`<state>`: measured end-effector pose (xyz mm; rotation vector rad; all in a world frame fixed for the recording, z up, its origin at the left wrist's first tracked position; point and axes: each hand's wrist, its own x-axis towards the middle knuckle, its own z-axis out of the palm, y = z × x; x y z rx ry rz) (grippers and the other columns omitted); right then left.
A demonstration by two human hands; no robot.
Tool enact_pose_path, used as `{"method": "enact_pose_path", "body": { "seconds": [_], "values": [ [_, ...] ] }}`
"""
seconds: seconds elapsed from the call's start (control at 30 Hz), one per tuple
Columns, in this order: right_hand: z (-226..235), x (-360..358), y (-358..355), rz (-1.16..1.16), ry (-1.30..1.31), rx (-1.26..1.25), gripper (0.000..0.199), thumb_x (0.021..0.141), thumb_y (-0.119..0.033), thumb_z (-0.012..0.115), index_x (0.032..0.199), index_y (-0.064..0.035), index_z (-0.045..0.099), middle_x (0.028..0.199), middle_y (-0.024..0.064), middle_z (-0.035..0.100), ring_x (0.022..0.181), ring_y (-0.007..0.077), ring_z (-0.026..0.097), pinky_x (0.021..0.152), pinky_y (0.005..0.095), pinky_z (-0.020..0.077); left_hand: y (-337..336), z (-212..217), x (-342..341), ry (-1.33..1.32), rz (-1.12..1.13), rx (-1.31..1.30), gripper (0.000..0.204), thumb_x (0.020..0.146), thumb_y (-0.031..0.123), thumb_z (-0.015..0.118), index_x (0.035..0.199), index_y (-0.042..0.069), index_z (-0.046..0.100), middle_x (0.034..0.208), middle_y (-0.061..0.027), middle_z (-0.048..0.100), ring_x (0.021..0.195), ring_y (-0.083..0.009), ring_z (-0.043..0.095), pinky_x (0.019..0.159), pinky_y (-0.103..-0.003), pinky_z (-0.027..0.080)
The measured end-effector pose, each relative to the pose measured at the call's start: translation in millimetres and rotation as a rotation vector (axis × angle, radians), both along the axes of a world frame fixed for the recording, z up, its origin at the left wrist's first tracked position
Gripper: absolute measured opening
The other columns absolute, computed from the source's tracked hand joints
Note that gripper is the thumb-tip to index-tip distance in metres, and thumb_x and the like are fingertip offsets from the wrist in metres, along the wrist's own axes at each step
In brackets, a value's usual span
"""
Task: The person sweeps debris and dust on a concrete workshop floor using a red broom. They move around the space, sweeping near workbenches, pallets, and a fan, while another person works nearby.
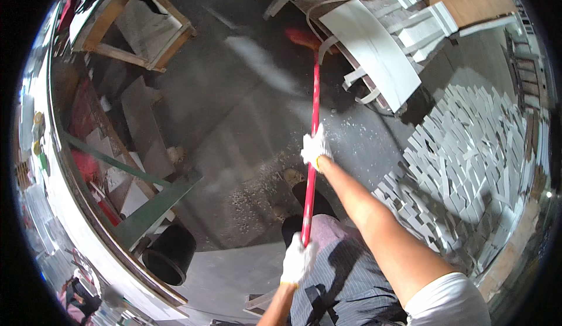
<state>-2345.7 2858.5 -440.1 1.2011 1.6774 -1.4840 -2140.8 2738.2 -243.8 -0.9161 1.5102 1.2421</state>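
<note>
A long red broom (pixel 313 191) runs up from my waist toward the far floor. Its blurred red head (pixel 301 38) is beside the stacked slabs, partly hidden by their edge. My right hand (pixel 317 148), in a white glove, wraps around the middle of the handle. Near the handle's lower end, close to my body, my left hand (pixel 299 261) is closed on it, also gloved in white. Pale chips and dust (pixel 252 206) are scattered over the grey floor (pixel 234 115) by my feet.
White slabs (pixel 374 56) are piled at the far right. Rows of pale strips (pixel 468 150) cover the right side. At left are a black bucket (pixel 170 254), a green metal beam (pixel 155 212), a long white-edged bench (pixel 76 209) and a wooden frame (pixel 132 27).
</note>
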Motion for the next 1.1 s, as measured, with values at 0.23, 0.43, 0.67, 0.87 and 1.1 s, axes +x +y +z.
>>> {"method": "enact_pose_path", "body": {
  "seconds": [0.23,0.43,0.67,0.87,1.1],
  "values": [
    [42,276,-92,0.034,-0.307,0.018,0.066,0.094,-0.025,0.055,0.146,-0.0213,0.015,0.073,0.0113,0.060,0.044,0.0206,0.059,0.034,0.0341,0.0468,-51,207,111,-0.436,0.085,-0.263,0.015,0.093,0.024,0.058,0.088,0.010,0.061,0.061,0.0019,0.048,0.054,-0.0078,0.045,0.047,-0.030,0.038],
    [165,276,-132,-0.193,-0.366,-0.266,0.071,0.096,-0.021,0.053,0.150,-0.0254,0.007,0.075,0.0088,0.058,0.046,0.0171,0.057,0.037,0.0322,0.0470,-131,215,189,-0.421,-0.250,-0.269,0.019,0.090,0.025,0.060,0.100,0.008,0.060,0.075,-0.0142,0.059,0.070,-0.0282,0.059,0.064,-0.037,0.046],
    [74,237,-14,-0.499,0.003,-0.276,0.055,0.097,-0.025,0.052,0.141,-0.0238,0.019,0.074,0.0043,0.048,0.045,0.0137,0.048,0.036,0.0308,0.0421,-85,96,121,-0.062,-0.617,-0.055,0.037,0.087,0.037,0.062,0.102,0.004,0.051,0.080,-0.0243,0.063,0.078,-0.0416,0.065,0.070,-0.047,0.048],
    [79,299,-39,-0.389,0.028,-0.172,0.025,0.092,-0.012,0.055,0.098,-0.0187,0.031,0.064,0.0009,0.044,0.044,0.0133,0.046,0.035,0.0321,0.0411,-101,105,191,-0.027,-0.500,-0.018,0.044,0.087,0.043,0.063,0.103,0.005,0.051,0.074,-0.0166,0.062,0.068,-0.0298,0.064,0.064,-0.041,0.049],
    [132,469,-202,-0.314,-0.084,-0.137,0.044,0.089,-0.020,0.056,0.124,-0.0036,0.036,0.078,0.0093,0.057,0.060,0.0211,0.059,0.053,0.0374,0.0509,-247,224,354,-0.237,-0.269,-0.166,0.024,0.087,0.026,0.066,0.100,0.008,0.057,0.063,-0.0032,0.052,0.049,-0.0123,0.049,0.045,-0.031,0.039]
  ]
}}
